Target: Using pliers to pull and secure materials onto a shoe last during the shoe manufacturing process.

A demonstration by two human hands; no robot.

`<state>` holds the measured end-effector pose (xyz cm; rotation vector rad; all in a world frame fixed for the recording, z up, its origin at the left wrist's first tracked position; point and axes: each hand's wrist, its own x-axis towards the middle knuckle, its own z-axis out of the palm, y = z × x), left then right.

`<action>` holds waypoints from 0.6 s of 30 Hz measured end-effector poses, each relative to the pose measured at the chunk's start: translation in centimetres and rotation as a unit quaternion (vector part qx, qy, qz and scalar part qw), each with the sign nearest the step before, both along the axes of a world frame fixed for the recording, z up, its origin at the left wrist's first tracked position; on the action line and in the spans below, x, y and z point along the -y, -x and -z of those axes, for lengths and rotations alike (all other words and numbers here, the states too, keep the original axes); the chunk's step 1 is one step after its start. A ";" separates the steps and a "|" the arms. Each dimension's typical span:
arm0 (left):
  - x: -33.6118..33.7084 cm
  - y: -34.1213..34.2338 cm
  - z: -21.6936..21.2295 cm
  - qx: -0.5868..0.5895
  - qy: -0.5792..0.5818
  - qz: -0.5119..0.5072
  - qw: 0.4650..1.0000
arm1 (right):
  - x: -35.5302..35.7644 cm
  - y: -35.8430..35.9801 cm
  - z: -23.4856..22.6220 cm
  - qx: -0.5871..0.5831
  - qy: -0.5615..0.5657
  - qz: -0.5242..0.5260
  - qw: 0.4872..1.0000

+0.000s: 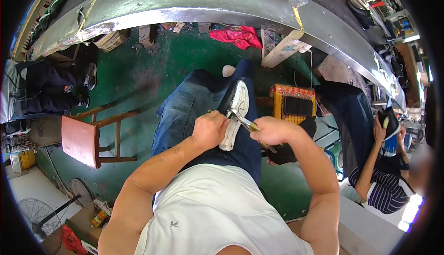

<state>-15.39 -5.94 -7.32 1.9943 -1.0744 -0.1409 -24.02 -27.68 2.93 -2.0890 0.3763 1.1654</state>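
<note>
A black shoe [240,98] lies across my lap with its pale underside up and its toe pointing away from me. My left hand [209,130] is closed on the shoe's left side near the middle. In my right hand [274,131] I grip a pair of metal pliers [249,124] by the handles. Their jaws reach left onto the shoe's edge at mid-length, close to my left fingers. Whether the jaws pinch the material is too small to tell.
A long metal-edged bench [194,16] runs across the far side. At left stands a brown stool [81,140], with another person's legs [55,86] beyond. A dark phone [297,106] rests on a yellow crate [278,112]. A co-worker [386,181] at right holds a shoe.
</note>
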 end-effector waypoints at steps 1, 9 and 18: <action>0.0 0.0 -0.1 0.001 0.023 0.001 1.000 | 0.0 -1.0 -0.7 -0.062 -0.003 -0.020 0.998; -1.9 -2.4 8.6 -0.725 0.167 0.018 0.668 | -2.6 -0.3 4.6 0.166 0.102 -0.050 0.980; -0.3 -3.8 6.8 -0.644 0.070 -0.020 0.762 | -6.1 3.5 9.9 0.251 0.041 0.235 0.938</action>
